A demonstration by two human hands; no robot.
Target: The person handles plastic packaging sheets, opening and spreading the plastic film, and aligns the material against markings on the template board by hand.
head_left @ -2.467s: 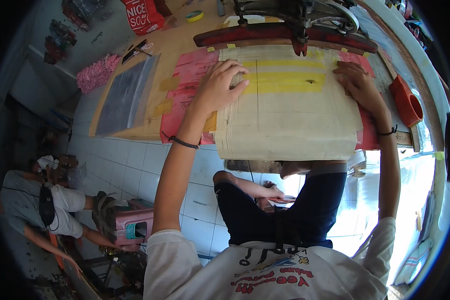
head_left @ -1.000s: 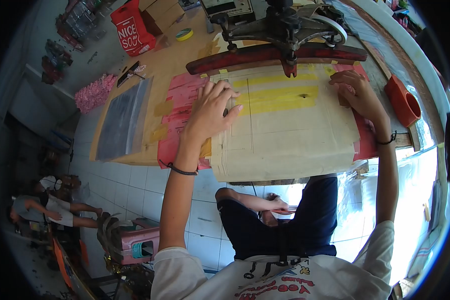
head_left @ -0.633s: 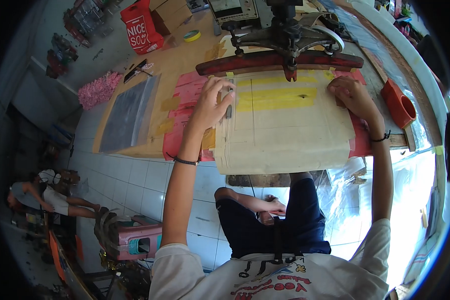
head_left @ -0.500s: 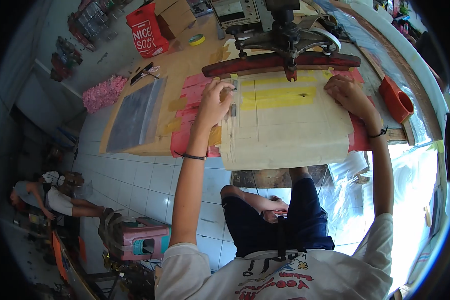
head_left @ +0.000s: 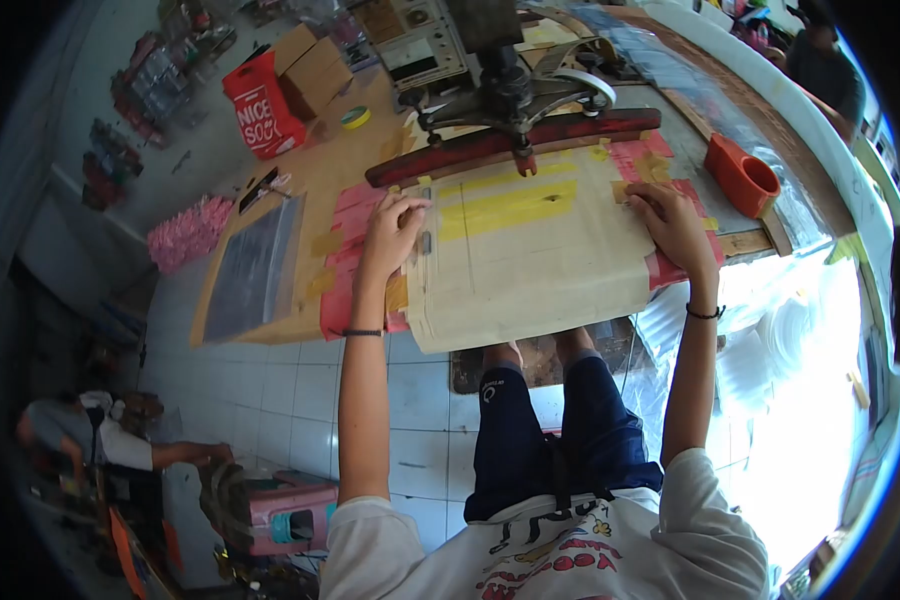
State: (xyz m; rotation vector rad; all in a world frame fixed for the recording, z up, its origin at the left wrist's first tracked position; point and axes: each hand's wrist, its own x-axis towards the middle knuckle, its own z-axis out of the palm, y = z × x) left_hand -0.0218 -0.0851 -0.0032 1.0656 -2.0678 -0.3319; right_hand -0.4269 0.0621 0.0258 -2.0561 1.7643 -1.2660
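Note:
A cream sheet (head_left: 540, 270) with yellow tape strips (head_left: 500, 208) lies on the table and hangs past its front edge. My left hand (head_left: 394, 240) is at the sheet's left edge, thumb and fingers pinched together beside small grey metal strips (head_left: 427, 243). At the right edge, over red tape, my right hand (head_left: 675, 225) has its fingers curled in. Whatever thin thing either hand pinches is too small to make out. Just behind both hands, a press head with a long dark red bar (head_left: 595, 124) hangs above the sheet's far side.
On the left of the table (head_left: 315, 190) lie a grey plastic sheet (head_left: 255, 270), pink bubbly material (head_left: 190, 232) and a yellow tape roll (head_left: 355, 118). An orange tape dispenser (head_left: 740, 175) stands at right. Co-workers are bent over at far left (head_left: 120, 435) and at upper right (head_left: 828, 75).
The head view has shifted, so the table sits further left. My raised, bent leg is now down, with both legs straight. Both hands remain near the sheet's side edges.

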